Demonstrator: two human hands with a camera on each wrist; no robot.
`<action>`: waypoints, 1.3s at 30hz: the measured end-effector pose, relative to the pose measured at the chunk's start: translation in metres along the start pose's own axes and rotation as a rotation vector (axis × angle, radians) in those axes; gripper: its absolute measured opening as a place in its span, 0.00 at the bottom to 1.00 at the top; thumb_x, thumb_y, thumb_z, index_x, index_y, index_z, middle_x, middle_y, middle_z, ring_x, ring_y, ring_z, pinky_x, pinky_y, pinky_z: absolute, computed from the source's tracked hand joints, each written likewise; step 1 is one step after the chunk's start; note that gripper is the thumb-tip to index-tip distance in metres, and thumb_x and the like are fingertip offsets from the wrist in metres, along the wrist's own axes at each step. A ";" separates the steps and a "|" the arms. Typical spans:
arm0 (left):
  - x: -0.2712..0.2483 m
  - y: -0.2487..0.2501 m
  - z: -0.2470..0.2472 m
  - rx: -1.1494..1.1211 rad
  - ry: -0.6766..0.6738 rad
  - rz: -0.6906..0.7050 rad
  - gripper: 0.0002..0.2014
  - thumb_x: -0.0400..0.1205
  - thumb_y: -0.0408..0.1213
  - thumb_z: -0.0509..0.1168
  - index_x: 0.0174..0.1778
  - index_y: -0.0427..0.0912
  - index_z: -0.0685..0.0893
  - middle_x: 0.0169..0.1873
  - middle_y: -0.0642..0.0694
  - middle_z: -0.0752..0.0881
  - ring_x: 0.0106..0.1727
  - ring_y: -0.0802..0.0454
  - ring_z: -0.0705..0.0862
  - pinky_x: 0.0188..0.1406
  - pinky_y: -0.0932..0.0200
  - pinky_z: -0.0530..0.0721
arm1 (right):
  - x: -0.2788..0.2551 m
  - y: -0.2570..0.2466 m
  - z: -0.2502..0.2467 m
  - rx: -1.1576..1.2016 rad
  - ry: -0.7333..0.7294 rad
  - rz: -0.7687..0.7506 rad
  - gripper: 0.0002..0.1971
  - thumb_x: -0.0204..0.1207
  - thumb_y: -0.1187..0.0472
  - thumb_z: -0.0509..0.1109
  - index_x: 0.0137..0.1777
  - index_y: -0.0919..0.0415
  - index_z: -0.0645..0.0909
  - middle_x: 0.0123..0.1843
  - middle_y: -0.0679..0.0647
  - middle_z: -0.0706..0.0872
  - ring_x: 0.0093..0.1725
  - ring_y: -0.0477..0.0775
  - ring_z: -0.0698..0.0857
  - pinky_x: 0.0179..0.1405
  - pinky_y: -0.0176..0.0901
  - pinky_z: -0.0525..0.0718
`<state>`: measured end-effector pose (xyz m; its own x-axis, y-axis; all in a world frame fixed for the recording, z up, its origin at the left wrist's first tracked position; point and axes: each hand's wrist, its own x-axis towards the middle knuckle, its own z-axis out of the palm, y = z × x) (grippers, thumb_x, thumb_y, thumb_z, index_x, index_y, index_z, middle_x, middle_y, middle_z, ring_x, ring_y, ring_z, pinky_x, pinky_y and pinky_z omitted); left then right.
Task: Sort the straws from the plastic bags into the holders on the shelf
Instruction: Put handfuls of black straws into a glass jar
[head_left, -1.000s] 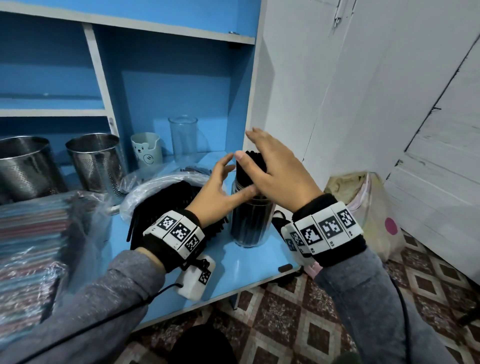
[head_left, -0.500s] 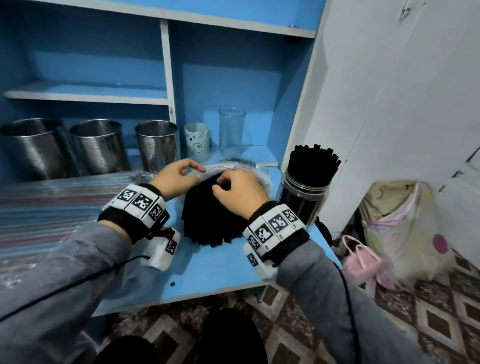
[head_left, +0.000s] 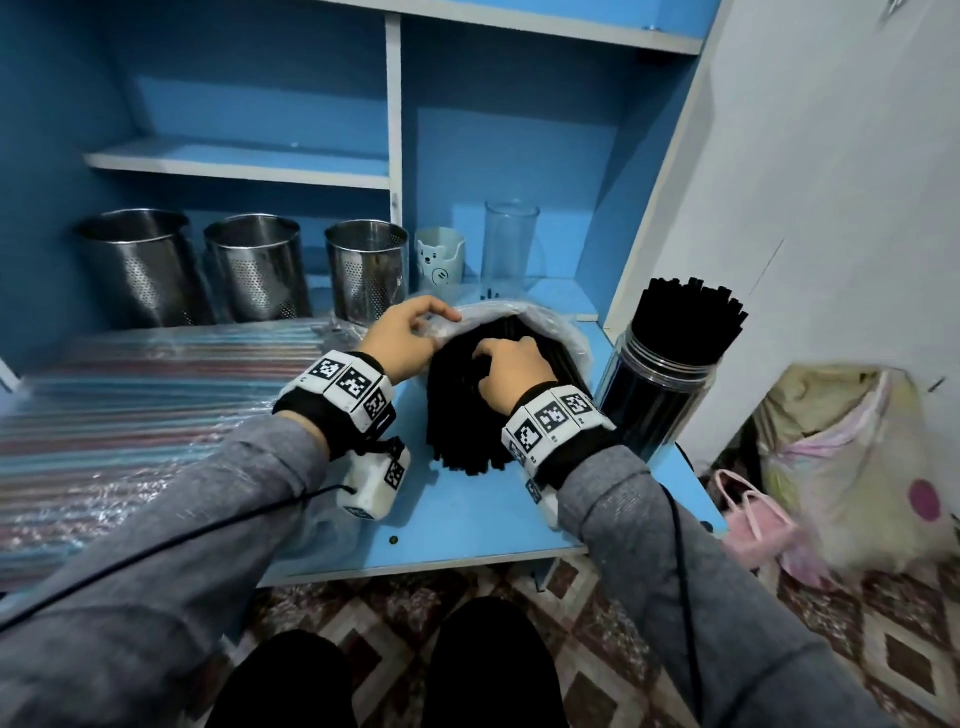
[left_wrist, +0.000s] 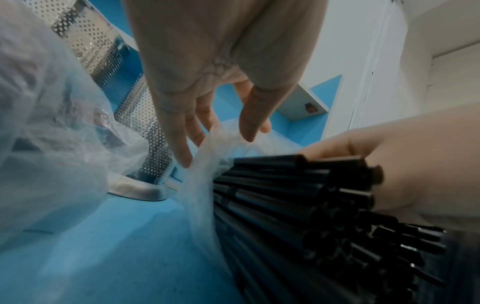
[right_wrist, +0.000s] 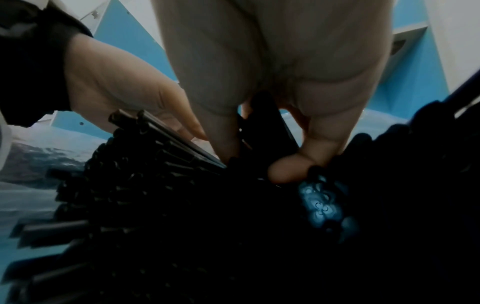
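Your right hand (head_left: 511, 370) is digging curled fingers (right_wrist: 322, 144) into the heap of black straws (head_left: 462, 415) and gripping a bunch, while your left hand (head_left: 402, 335) is pinching the clear plastic bag (head_left: 558, 325) at the heap's left edge. Those straws are lying on the blue desk (head_left: 467, 512), left of the clear jar (head_left: 657, 392) already holding upright black straws.

Both hands have left the jar (head_left: 660, 395) for the bagged black straws (head_left: 462, 415).
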<state>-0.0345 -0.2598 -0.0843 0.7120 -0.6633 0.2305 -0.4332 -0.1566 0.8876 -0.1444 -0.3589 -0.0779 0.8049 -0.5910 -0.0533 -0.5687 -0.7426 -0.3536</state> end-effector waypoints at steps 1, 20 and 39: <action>0.000 0.000 -0.001 -0.003 -0.009 -0.001 0.12 0.80 0.24 0.67 0.55 0.42 0.85 0.39 0.49 0.81 0.28 0.62 0.74 0.25 0.74 0.73 | 0.000 0.000 -0.001 0.016 0.014 -0.007 0.15 0.80 0.64 0.62 0.64 0.51 0.80 0.68 0.64 0.73 0.61 0.68 0.80 0.63 0.50 0.77; -0.003 -0.001 -0.005 0.003 -0.046 -0.003 0.15 0.81 0.20 0.65 0.58 0.42 0.86 0.44 0.52 0.80 0.36 0.65 0.75 0.30 0.80 0.73 | 0.008 0.011 -0.002 0.151 0.097 -0.061 0.11 0.73 0.70 0.69 0.52 0.56 0.81 0.60 0.57 0.84 0.58 0.56 0.82 0.51 0.39 0.75; -0.005 -0.003 -0.002 0.147 -0.077 -0.042 0.18 0.80 0.27 0.65 0.60 0.55 0.84 0.66 0.46 0.82 0.52 0.46 0.84 0.47 0.62 0.82 | -0.029 0.037 -0.020 0.366 0.166 -0.090 0.12 0.73 0.67 0.72 0.48 0.48 0.84 0.36 0.46 0.80 0.27 0.45 0.77 0.19 0.23 0.72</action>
<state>-0.0360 -0.2548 -0.0876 0.6894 -0.7069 0.1583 -0.4840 -0.2869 0.8267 -0.1919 -0.3750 -0.0708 0.7934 -0.5939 0.1337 -0.3753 -0.6501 -0.6607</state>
